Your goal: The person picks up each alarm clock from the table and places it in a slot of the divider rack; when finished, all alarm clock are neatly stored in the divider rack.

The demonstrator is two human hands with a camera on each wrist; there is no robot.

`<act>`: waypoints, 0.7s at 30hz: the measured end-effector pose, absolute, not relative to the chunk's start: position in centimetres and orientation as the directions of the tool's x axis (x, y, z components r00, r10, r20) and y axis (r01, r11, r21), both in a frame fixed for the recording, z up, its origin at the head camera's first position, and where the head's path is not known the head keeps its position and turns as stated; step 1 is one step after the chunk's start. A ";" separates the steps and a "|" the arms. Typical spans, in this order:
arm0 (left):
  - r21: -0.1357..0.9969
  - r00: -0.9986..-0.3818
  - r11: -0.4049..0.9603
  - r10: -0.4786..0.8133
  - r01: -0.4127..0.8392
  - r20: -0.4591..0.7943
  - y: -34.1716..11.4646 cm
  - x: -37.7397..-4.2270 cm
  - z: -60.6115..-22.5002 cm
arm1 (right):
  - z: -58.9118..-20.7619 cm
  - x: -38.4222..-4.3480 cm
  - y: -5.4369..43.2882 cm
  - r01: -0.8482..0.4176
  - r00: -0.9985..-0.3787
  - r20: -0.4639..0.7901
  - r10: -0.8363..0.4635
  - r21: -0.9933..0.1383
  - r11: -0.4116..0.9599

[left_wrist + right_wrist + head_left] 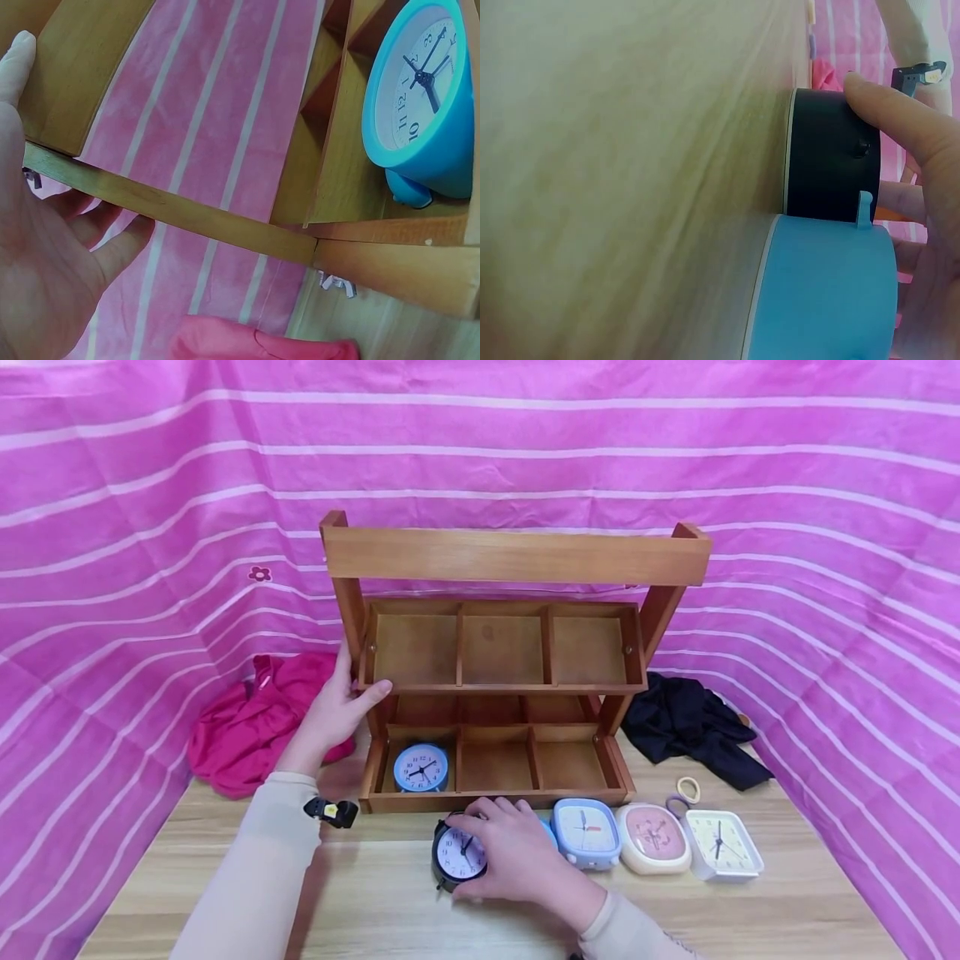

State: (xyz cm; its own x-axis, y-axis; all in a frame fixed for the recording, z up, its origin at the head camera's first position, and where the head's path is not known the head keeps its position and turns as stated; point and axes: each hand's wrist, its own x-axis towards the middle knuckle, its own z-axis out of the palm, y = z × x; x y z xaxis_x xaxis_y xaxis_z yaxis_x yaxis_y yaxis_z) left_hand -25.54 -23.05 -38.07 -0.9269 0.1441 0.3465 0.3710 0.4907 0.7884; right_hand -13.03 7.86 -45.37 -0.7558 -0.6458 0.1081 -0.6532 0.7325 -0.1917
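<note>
A two-tier wooden rack (517,556) with a top bar stands in the middle. My left hand (330,718) grips its left side, thumb at the upper tray's corner and fingers behind the post. In the lower tray's left compartment stands a round blue alarm clock (421,768); the left wrist view shows this blue alarm clock (420,90) up close. My right hand (517,852) holds a round black alarm clock (459,852) on the table, thumb and fingers at its sides. Another blue clock (825,292) lies right beside the black one, mostly hidden under that hand in the head view.
To the right lie a light-blue square clock (587,832), a cream-and-pink clock (654,838) and a white square clock (723,846). Two small rings, one a yellow ring (688,790), lie behind them. Pink cloth (255,727) and black cloth (686,727) flank the rack.
</note>
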 end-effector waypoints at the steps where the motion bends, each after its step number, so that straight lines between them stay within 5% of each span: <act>1: 0.788 -0.927 0.490 0.144 0.372 0.347 -23.0 -25.5 -38.1 | -45.4 -13.1 7.9 -0.652 -0.756 0.108 -0.645 -0.197 0.732; 21: 0.788 -0.923 0.484 0.144 0.381 0.358 -23.1 -25.7 -38.2 | -45.8 -13.3 7.8 -0.652 -0.755 0.115 -0.645 -0.230 0.723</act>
